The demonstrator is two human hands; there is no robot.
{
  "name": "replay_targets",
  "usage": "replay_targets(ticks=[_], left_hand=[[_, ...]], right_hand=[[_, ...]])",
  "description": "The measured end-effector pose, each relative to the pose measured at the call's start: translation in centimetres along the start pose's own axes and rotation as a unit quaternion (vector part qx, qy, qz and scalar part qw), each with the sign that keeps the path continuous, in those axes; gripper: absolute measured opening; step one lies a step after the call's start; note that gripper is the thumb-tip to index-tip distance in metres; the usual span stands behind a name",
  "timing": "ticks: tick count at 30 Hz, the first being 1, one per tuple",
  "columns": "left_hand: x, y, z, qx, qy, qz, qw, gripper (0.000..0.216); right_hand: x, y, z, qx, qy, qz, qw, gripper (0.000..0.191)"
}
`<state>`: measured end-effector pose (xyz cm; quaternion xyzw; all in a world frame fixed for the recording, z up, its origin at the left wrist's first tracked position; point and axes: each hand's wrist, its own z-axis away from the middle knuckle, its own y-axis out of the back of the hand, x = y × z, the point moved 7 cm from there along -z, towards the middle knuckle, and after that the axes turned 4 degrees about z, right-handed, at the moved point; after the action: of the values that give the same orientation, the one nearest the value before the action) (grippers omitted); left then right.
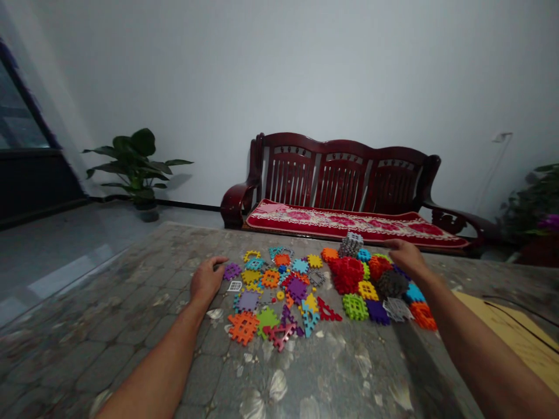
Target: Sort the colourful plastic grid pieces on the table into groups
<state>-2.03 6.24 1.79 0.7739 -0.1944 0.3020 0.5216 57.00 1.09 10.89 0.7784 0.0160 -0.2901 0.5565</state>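
Note:
A heap of colourful plastic interlocking tiles point(305, 285) lies spread on a stone-patterned table point(131, 326). Flat loose pieces lie on the left, among them an orange one point(243, 327) and a purple one point(231, 270). Assembled cubes stand on the right, with a red cube point(348, 273) and a grey one point(350, 244). My left hand point(206, 279) rests at the left edge of the heap, fingers loosely curled beside the purple piece, holding nothing. My right hand point(406, 256) reaches over the right side by the cubes, fingers bent down; I cannot see anything in it.
A dark red wooden bench point(340, 180) with a red patterned cushion point(349, 224) stands behind the table. A potted plant point(137, 166) sits at the left wall, another plant point(539, 209) at the right. A yellow sheet point(506, 326) lies on the table's right.

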Motion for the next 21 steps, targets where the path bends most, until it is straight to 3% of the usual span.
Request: replay_targets(ticks=[3, 5, 7, 12, 16, 21], left_hand=[[0.3, 0.0, 0.2, -0.009, 0.001, -0.004, 1.000, 0.028], [0.5, 0.0, 0.3, -0.012, -0.001, -0.004, 1.000, 0.029], [0.5, 0.0, 0.4, -0.021, 0.003, -0.003, 1.000, 0.028], [0.6, -0.3, 0.6, -0.051, 0.023, 0.002, 0.998, 0.028], [0.6, -0.4, 0.7, -0.062, 0.026, 0.000, 0.998, 0.029], [0.5, -0.7, 0.5, -0.064, 0.023, 0.005, 0.998, 0.029]], right_hand=[[-3.8, 1.9, 3.2, 0.137, 0.040, -0.119, 0.983, 0.043], [-7.5, 1.4, 6.4, 0.161, 0.102, -0.201, 0.961, 0.033], [-11.6, -0.4, 9.9, 0.136, 0.169, -0.239, 0.946, 0.027], [-20.3, -8.2, 18.6, -0.047, 0.311, -0.227, 0.922, 0.021], [-24.2, -12.6, 24.1, -0.127, 0.364, -0.134, 0.913, 0.031], [-26.8, -14.7, 27.5, -0.135, 0.406, -0.013, 0.904, 0.045]])
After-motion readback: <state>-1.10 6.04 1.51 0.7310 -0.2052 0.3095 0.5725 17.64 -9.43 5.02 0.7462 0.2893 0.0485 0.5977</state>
